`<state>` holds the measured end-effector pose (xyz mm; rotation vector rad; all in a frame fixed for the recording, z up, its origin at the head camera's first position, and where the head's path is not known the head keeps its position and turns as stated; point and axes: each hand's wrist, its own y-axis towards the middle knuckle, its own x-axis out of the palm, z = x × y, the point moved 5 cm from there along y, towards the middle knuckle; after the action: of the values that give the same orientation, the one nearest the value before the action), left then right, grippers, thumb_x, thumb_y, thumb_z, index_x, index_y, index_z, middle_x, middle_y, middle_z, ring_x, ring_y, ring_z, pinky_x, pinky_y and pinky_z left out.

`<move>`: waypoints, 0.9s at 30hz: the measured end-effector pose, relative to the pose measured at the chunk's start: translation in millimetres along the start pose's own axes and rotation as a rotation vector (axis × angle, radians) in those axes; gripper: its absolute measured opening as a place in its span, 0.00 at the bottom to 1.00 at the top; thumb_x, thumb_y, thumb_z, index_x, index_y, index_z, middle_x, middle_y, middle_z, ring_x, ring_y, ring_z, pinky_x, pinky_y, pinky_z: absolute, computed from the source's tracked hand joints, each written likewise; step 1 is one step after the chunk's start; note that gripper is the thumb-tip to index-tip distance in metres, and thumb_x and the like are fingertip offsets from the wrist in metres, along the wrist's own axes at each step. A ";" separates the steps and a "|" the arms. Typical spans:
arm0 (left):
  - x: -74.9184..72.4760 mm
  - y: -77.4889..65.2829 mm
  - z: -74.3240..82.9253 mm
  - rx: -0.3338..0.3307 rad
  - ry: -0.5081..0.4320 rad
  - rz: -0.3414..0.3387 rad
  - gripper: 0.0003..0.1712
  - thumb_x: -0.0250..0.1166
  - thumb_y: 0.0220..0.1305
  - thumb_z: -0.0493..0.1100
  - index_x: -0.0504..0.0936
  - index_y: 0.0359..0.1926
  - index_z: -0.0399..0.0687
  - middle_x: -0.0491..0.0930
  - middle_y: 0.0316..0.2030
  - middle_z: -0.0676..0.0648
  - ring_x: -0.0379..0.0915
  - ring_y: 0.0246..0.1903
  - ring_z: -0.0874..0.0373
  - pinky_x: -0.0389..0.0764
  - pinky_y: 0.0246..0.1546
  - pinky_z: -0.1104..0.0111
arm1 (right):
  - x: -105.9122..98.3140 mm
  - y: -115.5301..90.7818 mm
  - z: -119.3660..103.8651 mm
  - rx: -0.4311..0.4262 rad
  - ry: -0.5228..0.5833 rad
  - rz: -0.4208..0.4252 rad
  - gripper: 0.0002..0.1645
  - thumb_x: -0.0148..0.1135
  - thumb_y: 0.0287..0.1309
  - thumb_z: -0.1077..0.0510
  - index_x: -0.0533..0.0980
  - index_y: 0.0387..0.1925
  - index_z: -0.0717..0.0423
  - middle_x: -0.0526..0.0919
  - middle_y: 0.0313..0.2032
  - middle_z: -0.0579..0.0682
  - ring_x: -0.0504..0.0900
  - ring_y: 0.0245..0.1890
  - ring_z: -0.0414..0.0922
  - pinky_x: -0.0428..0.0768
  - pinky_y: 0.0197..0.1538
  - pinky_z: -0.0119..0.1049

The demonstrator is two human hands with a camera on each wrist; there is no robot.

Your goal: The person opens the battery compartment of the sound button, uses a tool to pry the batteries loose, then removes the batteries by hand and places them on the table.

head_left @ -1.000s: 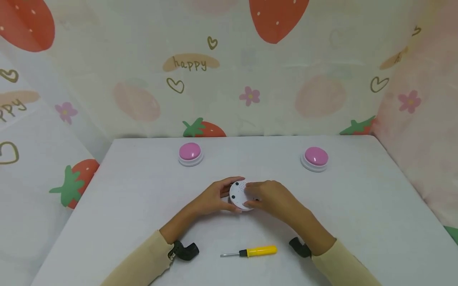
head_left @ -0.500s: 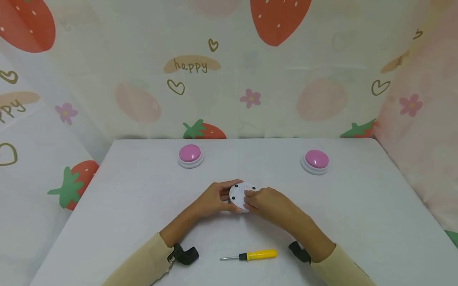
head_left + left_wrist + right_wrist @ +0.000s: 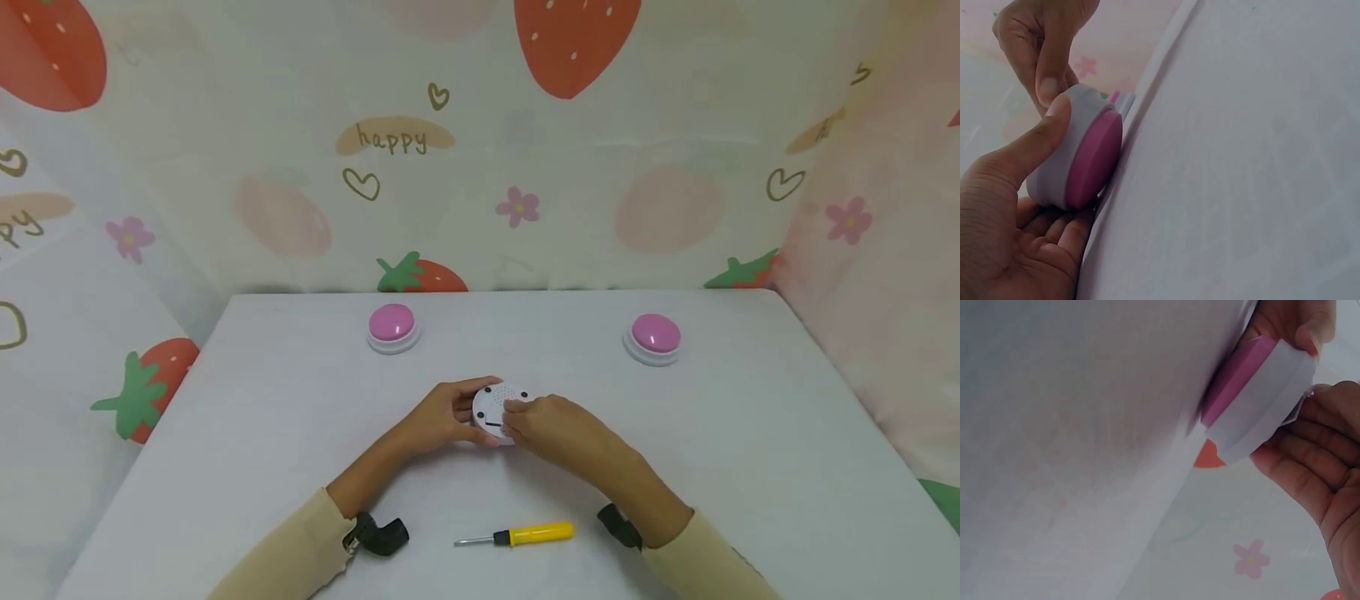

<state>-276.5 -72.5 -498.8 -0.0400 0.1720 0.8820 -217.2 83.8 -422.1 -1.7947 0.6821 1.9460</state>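
Note:
A round push button (image 3: 491, 402) is upside down at the table's middle, its white underside with speaker holes and black feet facing up. Its pink dome (image 3: 1096, 159) faces the table in the left wrist view. My left hand (image 3: 441, 418) grips the white base from the side, thumb on the near rim and fingers round the far one. My right hand (image 3: 558, 429) is over the underside, its thumb and fingers pinching a battery cover (image 3: 1294, 414) that tilts up from the base. A dark slot shows beside these fingertips, which hide most of the cover.
Two more pink push buttons, a left one (image 3: 392, 325) and a right one (image 3: 654, 335), stand dome up towards the back. A yellow-handled screwdriver (image 3: 536, 533) lies nearer the front, between the forearms. A strawberry-print cloth (image 3: 562, 200) hangs behind the white table (image 3: 300, 350).
The right hand has shifted across the underside and the battery cover has come up, with a dark slot now showing. The left hand keeps its grip. The head view has shifted slightly.

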 end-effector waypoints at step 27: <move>-0.1 -0.4 0.0 -0.013 0.025 -0.020 0.50 0.77 0.54 0.31 0.63 0.75 0.42 0.70 0.68 0.41 0.73 0.64 0.49 0.76 0.61 0.68 | -1.6 0.7 2.9 0.077 0.106 0.197 0.13 0.74 0.59 0.59 0.77 0.41 0.52 0.85 0.44 0.48 0.81 0.59 0.49 0.84 0.54 0.42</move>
<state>-276.3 -72.9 -498.8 -0.0645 0.1893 0.8626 -219.8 85.0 -420.4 -1.8546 0.9897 1.9272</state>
